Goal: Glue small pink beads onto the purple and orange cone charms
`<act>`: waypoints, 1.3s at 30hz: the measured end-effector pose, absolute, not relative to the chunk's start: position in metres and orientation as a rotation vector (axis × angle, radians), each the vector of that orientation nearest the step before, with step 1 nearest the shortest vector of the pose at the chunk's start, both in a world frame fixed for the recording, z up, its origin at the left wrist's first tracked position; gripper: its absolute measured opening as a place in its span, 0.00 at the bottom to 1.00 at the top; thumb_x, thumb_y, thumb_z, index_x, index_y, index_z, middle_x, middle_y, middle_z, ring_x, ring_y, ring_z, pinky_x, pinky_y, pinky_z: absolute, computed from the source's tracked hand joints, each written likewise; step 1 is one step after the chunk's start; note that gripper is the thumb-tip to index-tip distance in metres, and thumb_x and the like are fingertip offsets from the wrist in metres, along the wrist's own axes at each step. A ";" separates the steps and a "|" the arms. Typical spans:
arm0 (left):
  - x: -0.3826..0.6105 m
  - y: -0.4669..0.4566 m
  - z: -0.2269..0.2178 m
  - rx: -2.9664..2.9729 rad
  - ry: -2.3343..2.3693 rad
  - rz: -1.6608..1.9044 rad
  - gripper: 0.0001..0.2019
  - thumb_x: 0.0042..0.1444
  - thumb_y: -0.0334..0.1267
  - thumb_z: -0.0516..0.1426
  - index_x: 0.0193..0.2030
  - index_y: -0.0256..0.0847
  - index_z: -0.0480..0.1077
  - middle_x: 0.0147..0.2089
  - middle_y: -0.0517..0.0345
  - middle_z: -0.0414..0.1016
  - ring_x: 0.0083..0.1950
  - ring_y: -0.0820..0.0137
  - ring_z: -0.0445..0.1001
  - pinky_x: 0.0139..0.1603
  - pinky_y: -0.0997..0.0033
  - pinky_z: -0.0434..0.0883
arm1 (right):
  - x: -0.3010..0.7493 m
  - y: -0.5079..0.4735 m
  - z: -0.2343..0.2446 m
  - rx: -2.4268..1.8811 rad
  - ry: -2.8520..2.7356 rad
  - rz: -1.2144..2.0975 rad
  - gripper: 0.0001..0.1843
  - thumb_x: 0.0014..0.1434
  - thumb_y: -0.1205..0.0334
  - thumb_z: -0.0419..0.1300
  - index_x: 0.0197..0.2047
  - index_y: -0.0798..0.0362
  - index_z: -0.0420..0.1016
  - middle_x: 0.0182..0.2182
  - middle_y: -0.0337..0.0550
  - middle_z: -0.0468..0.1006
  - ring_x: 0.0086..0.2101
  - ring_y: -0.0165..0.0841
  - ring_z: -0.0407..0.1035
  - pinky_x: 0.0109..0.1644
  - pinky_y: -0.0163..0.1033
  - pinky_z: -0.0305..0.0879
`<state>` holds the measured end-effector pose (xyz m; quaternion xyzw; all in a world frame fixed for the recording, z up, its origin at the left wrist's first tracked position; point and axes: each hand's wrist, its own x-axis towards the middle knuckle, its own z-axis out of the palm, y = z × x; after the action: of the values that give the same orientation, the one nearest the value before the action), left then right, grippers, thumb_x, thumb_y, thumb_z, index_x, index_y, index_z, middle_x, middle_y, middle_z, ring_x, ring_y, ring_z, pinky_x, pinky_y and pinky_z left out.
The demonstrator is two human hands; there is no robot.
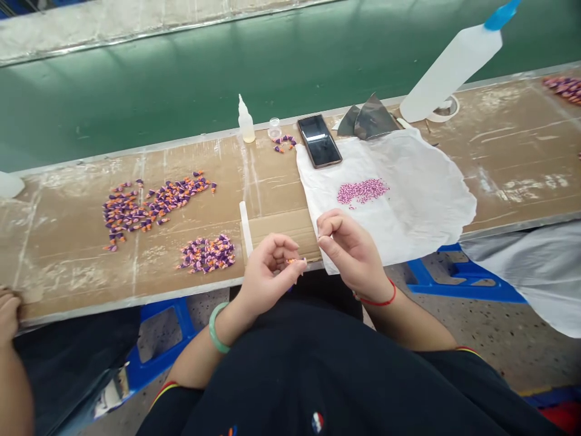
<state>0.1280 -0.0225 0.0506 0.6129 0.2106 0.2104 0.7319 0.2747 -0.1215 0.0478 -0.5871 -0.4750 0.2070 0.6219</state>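
Observation:
My left hand (270,269), with a green bangle at the wrist, is closed over the table's front edge. Between its thumb and fingers sits a small orange-and-purple piece (293,261), mostly covered. To its right, my right hand (351,251) is raised with thumb and index finger pinched together; whatever is at the fingertips is too small to name. Behind it, tiny pink-and-white bits (363,191) are spread on a white cloth (417,200). Left of my hands lies a small pile of purple, pink and orange pieces (207,254), with a larger pile (154,203) beyond.
A phone (319,141) lies on the cloth's edge. Farther back stand a small dropper bottle (246,124) and a big white bottle with a blue cap (451,72), beside a tape roll (445,110). Another person's hand (8,312) rests at the far left.

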 end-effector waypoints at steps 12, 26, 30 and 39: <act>0.124 -0.015 0.074 2.106 0.060 1.071 0.09 0.57 0.22 0.62 0.39 0.40 0.72 0.34 0.56 0.80 0.34 0.73 0.79 0.38 0.75 0.76 | 0.279 -0.127 0.050 -1.397 -1.065 0.411 0.05 0.66 0.64 0.57 0.36 0.49 0.66 0.34 0.40 0.66 0.37 0.35 0.61 0.41 0.44 0.58; 0.119 -0.019 0.083 2.122 0.133 0.968 0.04 0.59 0.29 0.64 0.35 0.40 0.73 0.32 0.58 0.82 0.32 0.73 0.80 0.35 0.77 0.77 | 0.278 -0.128 0.047 -1.390 -1.064 0.418 0.05 0.65 0.63 0.58 0.36 0.48 0.67 0.34 0.41 0.66 0.38 0.36 0.62 0.43 0.45 0.59; 0.119 -0.019 0.083 2.121 0.139 0.944 0.05 0.58 0.29 0.64 0.35 0.40 0.73 0.31 0.58 0.82 0.32 0.73 0.80 0.35 0.78 0.76 | 0.278 -0.128 0.047 -1.390 -1.063 0.421 0.05 0.65 0.63 0.58 0.35 0.48 0.67 0.34 0.41 0.67 0.38 0.36 0.63 0.43 0.45 0.59; 0.119 -0.019 0.084 2.145 0.146 0.904 0.05 0.60 0.30 0.63 0.34 0.40 0.72 0.31 0.57 0.81 0.31 0.73 0.79 0.35 0.77 0.76 | 0.276 -0.129 0.049 -1.376 -1.065 0.444 0.06 0.65 0.62 0.58 0.35 0.49 0.67 0.34 0.40 0.66 0.37 0.34 0.62 0.42 0.44 0.60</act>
<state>0.1186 -0.0189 0.0839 0.8454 0.0575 0.3563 0.3937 0.2765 -0.1288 0.0494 -0.5991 -0.4637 0.1935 0.6234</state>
